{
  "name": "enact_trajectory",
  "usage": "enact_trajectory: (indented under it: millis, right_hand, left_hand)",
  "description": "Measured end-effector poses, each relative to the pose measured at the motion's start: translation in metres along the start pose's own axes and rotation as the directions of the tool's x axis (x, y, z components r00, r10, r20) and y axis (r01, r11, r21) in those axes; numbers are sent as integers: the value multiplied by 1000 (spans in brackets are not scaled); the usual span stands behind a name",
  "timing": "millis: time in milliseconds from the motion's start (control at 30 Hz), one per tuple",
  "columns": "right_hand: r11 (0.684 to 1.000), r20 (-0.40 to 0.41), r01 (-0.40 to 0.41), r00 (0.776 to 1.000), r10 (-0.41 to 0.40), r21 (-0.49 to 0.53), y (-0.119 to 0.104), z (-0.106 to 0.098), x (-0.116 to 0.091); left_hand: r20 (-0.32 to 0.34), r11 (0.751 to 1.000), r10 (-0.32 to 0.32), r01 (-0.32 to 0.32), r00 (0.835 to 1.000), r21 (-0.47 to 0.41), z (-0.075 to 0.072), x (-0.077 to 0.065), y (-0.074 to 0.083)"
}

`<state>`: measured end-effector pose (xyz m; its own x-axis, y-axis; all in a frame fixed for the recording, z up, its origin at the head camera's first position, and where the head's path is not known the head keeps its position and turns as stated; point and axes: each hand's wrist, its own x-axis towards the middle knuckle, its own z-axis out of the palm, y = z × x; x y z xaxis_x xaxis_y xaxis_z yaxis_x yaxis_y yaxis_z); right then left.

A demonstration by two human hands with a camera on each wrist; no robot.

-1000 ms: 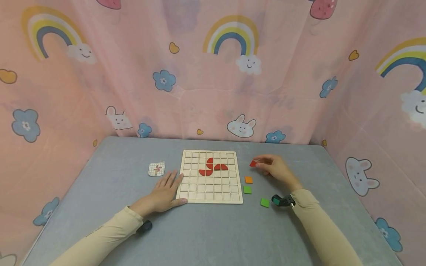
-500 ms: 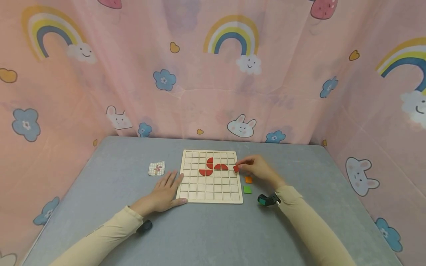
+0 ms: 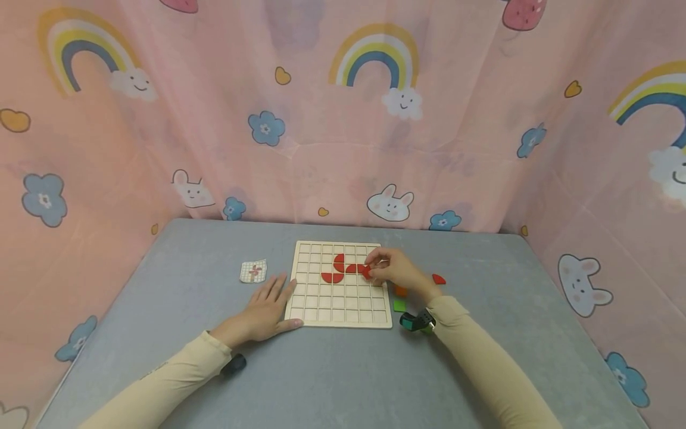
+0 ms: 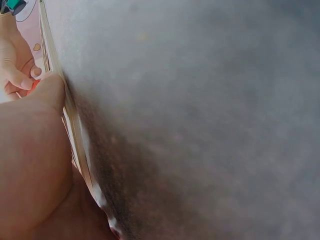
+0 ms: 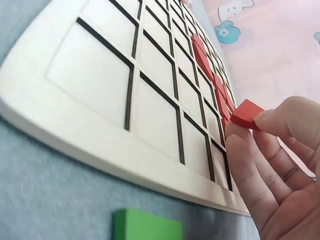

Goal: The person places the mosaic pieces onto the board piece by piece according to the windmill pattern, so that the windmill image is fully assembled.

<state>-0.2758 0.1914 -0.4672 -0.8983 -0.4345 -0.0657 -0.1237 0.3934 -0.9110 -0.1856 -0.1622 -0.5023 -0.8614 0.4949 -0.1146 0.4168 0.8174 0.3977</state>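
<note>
A pale wooden grid board (image 3: 324, 304) lies on the table, bearing several red quarter-round pieces (image 3: 332, 278) in its upper cells. Along the board's left edge rests my left hand (image 3: 265, 310), fingers spread and straight, thumb at the near corner. In the right wrist view, my right hand (image 5: 285, 170) pinches a small red tile (image 5: 246, 114) between thumb and fingers. That hand is over the board's right side, and the tile is beside the right end of the red row. The fingers partly cover the tile, so its full outline is hidden.
A small card (image 3: 253, 271) with a printed pattern lies left of the board. To the right are an orange tile (image 3: 400, 291), a green tile (image 3: 399, 305) and a loose red quarter-round piece (image 3: 439, 279). Another green tile (image 3: 427, 329) shows partly behind the black wrist device.
My right hand has carried the red tile leftward from the table to over the board's right side. The loose red piece at right has come into view. My left hand stays put.
</note>
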Motion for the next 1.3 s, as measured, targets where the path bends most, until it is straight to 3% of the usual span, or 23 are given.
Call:
enact_trajectory:
  millis: [467, 867, 1300]
  right_hand:
    - [999, -52, 29, 998, -28, 23, 4, 14, 0]
    - [998, -97, -45, 994, 40, -44, -3, 27, 6]
    - [993, -89, 23, 995, -33, -119, -4, 35, 7]
  left_hand:
    - [11, 1000, -3, 3, 1000, -5, -5, -1, 5]
    - [-19, 1000, 11, -10, 1000, 7, 1, 0, 0]
    - [-15, 1000, 7, -7, 1000, 4, 1, 0, 0]
